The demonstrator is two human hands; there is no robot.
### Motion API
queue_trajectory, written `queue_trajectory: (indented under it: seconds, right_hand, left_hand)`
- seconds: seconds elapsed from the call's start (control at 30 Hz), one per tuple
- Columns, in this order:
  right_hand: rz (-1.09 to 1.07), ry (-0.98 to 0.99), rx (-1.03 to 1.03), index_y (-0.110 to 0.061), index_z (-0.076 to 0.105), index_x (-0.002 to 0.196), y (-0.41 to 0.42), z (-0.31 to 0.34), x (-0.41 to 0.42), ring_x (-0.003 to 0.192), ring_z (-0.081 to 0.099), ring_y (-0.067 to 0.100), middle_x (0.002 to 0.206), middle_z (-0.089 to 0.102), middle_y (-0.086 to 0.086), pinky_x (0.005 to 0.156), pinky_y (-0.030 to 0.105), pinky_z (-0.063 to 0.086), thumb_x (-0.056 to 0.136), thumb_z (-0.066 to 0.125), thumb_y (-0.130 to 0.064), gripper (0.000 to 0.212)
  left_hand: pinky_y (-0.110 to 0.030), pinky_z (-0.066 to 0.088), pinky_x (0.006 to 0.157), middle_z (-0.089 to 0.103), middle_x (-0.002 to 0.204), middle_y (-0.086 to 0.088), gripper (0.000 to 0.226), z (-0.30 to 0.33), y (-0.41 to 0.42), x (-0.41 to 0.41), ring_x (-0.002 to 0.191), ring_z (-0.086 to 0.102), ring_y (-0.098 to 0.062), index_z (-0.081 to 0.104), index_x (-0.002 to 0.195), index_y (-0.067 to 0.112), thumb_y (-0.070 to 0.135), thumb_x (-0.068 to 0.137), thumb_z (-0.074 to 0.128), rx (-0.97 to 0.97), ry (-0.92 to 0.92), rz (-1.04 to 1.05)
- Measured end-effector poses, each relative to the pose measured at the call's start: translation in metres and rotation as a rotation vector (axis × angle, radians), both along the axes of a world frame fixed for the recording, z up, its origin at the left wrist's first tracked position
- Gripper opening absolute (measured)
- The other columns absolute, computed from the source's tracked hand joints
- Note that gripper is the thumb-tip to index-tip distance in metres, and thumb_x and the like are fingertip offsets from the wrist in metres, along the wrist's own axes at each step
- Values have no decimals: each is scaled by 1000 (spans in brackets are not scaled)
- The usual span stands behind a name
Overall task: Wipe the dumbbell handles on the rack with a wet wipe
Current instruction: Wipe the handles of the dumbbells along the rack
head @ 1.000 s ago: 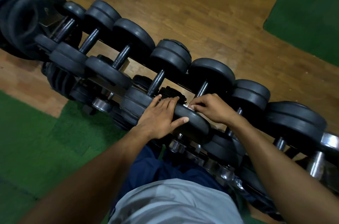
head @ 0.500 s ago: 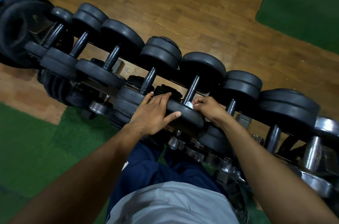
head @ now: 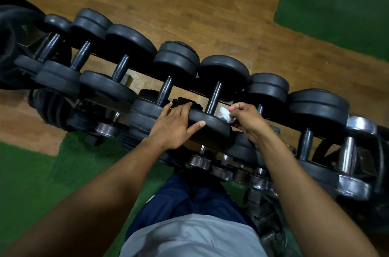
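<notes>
1. Black rubber discs cap both ends of each dumbbell in the top row of the rack (head: 212,91), and a slim dark metal handle joins each pair of discs.
2. The row runs from upper left to lower right across the view. Each dumbbell lies across the row, its long axis pointing away from the person and leaning slightly to the right, one disc near the body and one far.
3. The dumbbell (head: 214,97) between the two hands has a glossy dark handle. Its near disc sits under the left hand, and its far disc lies over the wooden floor (head: 189,4).
4. The left hand (head: 174,126) lies flat on that near disc, fingers straight and spread, thumb stretched along the rim, gripping nothing.
5. The right hand (head: 245,119) is curled, pinching a crumpled white wet wipe (head: 225,115) in its fingertips. The wipe is just right of the handle's lower end, beside the near disc. Whether it touches the handle cannot be told.
6. Chrome dumbbells (head: 347,151) fill the lower tier and the right end of the rack.
7. Green mats (head: 31,172) cover the floor at lower left and upper right.
</notes>
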State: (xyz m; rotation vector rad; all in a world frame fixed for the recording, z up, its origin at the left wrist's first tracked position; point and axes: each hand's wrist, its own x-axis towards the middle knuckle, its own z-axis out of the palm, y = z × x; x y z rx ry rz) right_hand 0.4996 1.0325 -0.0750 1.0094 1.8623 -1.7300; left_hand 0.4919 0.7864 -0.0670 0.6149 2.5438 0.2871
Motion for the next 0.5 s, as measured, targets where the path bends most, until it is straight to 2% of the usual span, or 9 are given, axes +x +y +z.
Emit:
queue_trajectory:
  seconds: [0.1, 0.2, 0.33, 0.4, 0.5]
  right_hand:
    - [-101, 54, -26, -12, 60, 81, 5, 9, 11, 64, 65, 19, 68, 66, 6, 57, 25, 50, 83, 44, 14, 31]
    - [-152, 104, 34, -11, 60, 84, 12, 19, 24, 60, 65, 15, 76, 64, 10, 52, 24, 49, 82, 42, 16, 33]
    - [-183, 159, 161, -17, 58, 80, 22, 25, 40, 68, 62, 25, 87, 59, 16, 52, 26, 46, 81, 42, 14, 35]
    - [-209, 185, 182, -18, 56, 76, 25, 27, 48, 72, 60, 28, 84, 57, 15, 54, 28, 44, 80, 42, 14, 35]
    - [-229, 233, 193, -13, 56, 69, 30, 33, 60, 64, 57, 20, 73, 55, 10, 52, 22, 48, 84, 45, 16, 34]
  left_hand:
    - [-42, 0, 128, 35, 164, -9, 96, 4, 1, -1, 153, 27, -18, 18, 162, 11, 81, 97, 8, 22, -4, 14]
    - [-42, 1, 128, 37, 163, -10, 94, 10, 4, 0, 152, 30, -21, 22, 160, 10, 79, 97, 15, 45, -25, 34]
    - [-46, 12, 128, 37, 160, -12, 85, 17, 11, 7, 150, 31, -26, 26, 159, 10, 71, 100, 32, 142, -52, 98]
    - [-47, 20, 125, 36, 159, -12, 81, 22, 20, 15, 148, 32, -29, 27, 158, 10, 64, 100, 46, 196, -17, 116]
    - [-47, 21, 125, 36, 158, -11, 79, 25, 36, 28, 149, 28, -29, 30, 155, 10, 59, 98, 54, 240, 67, 100]
